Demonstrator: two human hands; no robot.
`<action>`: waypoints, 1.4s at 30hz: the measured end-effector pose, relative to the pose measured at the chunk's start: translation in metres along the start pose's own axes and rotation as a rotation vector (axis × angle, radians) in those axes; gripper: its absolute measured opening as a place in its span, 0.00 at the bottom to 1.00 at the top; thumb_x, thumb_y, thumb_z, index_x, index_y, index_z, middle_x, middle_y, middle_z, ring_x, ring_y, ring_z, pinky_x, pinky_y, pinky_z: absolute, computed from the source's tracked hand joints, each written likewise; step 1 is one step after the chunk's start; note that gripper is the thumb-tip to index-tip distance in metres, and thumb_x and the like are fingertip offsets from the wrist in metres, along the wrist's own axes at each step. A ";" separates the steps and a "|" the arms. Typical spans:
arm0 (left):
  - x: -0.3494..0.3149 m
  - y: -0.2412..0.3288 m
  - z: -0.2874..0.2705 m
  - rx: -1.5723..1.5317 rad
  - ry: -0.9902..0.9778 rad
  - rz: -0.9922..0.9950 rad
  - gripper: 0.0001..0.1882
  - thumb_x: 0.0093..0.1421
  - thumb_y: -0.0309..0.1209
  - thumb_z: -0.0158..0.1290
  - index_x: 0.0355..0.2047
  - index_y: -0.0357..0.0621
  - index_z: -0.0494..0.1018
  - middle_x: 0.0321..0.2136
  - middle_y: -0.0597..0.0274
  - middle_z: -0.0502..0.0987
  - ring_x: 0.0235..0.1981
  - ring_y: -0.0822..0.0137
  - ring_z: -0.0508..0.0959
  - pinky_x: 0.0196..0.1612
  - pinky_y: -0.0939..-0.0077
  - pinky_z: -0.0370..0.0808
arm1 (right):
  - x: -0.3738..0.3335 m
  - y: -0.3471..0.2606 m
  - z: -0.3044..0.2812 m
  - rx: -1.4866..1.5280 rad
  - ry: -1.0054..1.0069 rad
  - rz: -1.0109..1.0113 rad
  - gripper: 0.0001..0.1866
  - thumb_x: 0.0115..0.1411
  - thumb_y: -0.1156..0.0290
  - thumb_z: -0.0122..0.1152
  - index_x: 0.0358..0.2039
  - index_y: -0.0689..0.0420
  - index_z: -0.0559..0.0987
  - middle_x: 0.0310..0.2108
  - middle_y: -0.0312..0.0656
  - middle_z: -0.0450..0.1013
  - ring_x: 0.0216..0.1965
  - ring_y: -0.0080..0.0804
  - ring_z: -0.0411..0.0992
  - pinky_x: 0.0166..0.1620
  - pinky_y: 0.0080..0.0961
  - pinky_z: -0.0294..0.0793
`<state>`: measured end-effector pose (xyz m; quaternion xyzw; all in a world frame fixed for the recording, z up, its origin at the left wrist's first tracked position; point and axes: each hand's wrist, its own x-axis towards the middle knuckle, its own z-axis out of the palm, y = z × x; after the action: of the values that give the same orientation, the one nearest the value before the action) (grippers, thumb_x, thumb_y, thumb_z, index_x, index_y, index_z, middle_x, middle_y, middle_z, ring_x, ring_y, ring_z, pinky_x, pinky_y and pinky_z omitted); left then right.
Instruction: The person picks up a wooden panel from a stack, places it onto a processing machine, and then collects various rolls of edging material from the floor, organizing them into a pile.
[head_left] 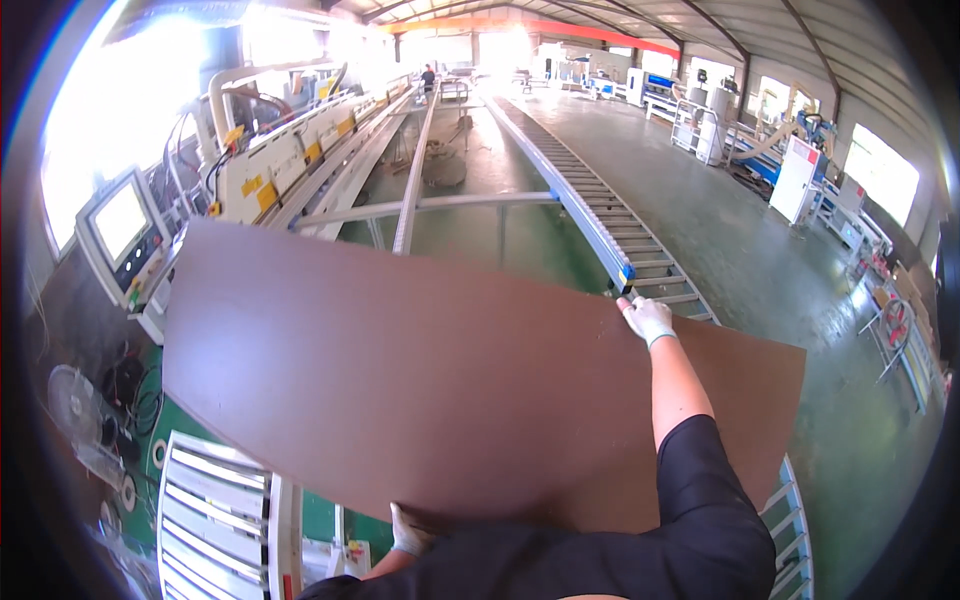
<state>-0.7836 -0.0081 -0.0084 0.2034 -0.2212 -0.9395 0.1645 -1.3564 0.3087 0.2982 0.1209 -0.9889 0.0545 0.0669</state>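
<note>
A large, flat brown panel (400,380) stretches across the view in front of me, tilted, with its left end near the machine's control screen. My right hand (648,318), in a white glove, grips the panel's far edge, right of its middle; the thumb shows at the edge and some fingers are out of sight. At the near edge, close to my body, my left hand (410,530) is gloved too and holds the panel from below left, its fingers mostly hidden by the board.
A long white machine (290,150) with a control screen (120,225) runs along the left. Ahead, a roller conveyor (590,190) extends into the hall. A slatted white rack (215,510) stands at lower left, a fan (75,400) beyond it. Someone (428,77) stands far off. A white cabinet (797,180) is at right.
</note>
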 end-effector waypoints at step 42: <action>0.326 -0.033 0.116 -0.342 0.756 -0.085 0.48 0.67 0.65 0.50 0.74 0.43 0.56 0.75 0.53 0.57 0.75 0.46 0.55 0.76 0.40 0.48 | 0.491 -0.141 0.245 -0.113 -0.120 -0.323 0.35 0.70 0.36 0.43 0.46 0.55 0.85 0.45 0.54 0.82 0.51 0.54 0.79 0.58 0.49 0.74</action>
<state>-1.1254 -0.0698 -0.0301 0.5127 0.0223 -0.8279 0.2265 -1.8232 0.0285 0.1413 0.2773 -0.9603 -0.0201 0.0222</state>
